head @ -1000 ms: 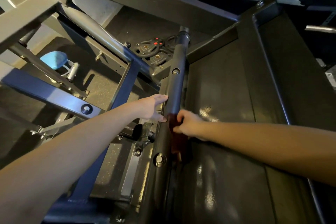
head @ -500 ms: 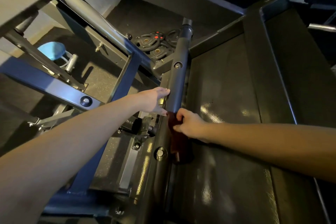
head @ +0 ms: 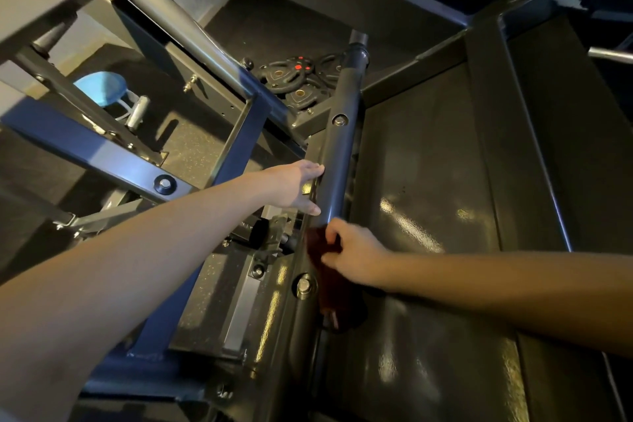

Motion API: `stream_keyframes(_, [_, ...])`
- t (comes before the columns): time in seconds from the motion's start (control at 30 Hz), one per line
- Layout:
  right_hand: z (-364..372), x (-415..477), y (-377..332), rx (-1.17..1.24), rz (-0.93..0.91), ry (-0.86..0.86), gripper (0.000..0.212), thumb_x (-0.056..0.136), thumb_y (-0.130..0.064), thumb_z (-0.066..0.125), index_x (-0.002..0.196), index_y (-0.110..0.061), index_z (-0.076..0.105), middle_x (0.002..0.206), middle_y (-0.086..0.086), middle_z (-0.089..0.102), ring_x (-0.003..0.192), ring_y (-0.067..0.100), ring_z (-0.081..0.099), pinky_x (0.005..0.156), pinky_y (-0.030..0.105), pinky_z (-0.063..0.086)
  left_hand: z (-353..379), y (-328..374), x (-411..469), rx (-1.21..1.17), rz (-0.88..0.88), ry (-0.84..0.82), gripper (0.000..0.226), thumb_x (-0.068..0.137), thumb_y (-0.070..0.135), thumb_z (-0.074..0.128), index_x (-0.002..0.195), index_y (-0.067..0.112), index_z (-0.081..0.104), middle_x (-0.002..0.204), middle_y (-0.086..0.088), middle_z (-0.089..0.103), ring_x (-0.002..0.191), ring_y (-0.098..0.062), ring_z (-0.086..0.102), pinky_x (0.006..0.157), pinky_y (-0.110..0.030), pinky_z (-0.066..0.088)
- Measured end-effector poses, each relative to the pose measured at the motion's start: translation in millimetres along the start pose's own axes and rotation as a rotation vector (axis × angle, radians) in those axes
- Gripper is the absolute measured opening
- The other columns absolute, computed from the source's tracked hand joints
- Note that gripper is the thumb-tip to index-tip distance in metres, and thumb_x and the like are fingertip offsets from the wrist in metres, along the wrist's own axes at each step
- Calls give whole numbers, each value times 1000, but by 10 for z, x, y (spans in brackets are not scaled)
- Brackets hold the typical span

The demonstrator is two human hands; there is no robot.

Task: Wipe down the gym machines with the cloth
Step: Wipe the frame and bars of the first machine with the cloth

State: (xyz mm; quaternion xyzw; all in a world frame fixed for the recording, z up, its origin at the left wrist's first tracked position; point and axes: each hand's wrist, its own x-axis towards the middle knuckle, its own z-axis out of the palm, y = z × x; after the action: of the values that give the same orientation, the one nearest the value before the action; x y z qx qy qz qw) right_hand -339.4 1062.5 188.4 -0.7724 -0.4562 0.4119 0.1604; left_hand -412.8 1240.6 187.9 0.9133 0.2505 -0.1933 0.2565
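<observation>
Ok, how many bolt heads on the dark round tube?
2. One silver bolt head sits up the dark round metal tube, beyond the left hand; the other lies lower, beside the dark red cloth the right hand grips. The cloth may hide more.

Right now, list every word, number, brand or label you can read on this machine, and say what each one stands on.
No text reads clearly anywhere in this view.
Pale marks beside the black knob: too blurred to read.
Red marks on the weight plates: too small to tell whether they are text.
</observation>
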Motion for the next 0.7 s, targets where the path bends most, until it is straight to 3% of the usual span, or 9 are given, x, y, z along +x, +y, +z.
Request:
stream_keyframes(0.1, [96,-113,3,7,12,-94,21,89,-19,66,92,-19,45,94,-1,51,80,14,54,59,19,42,28,-21,-3,6,2,12,89,89,41,65,156,23,10,163,10,2,146,-18,20,114,-34,24])
stream_keyframes(0.17, [-15,-30,-31,23,24,-8,20,88,-17,67,93,-18,47,89,0,53,74,13,53,54,18,40,27,-34,8,-7,5,8,89,89,41,66,156,23,10,163,9,3,146,-18,21,116,-36,23])
stream_keyframes(0.3, [-304,233,-79,120,95,167,17,90,-15,64,98,-17,48,103,7,55,95,25,58,76,29,48,31,-38,32,-36,9,16,91,86,37,71,155,21,13,162,6,8,144,-19,25,117,-39,25])
stream_keyframes(0.5, [43,-57,-66,74,175,-121,27,86,-16,70,81,-22,44,90,-3,49,69,13,52,49,20,41,54,-78,16,-51,28,32,88,88,40,67,155,22,12,162,9,5,146,-18,21,113,-30,22])
stream_keyframes(0.6, [-71,49,-101,104,191,-27,28,84,-16,73,79,-21,46,81,-1,50,57,12,48,43,21,38,45,-63,10,-42,38,29,88,89,39,67,155,21,12,162,8,5,145,-18,21,114,-31,22])
stream_keyframes(0.7, [-336,304,-119,122,164,137,20,87,-15,69,93,-19,50,94,1,54,81,15,53,68,25,46,32,-61,13,-31,45,26,88,88,39,67,155,20,12,162,6,7,145,-19,23,116,-32,23])
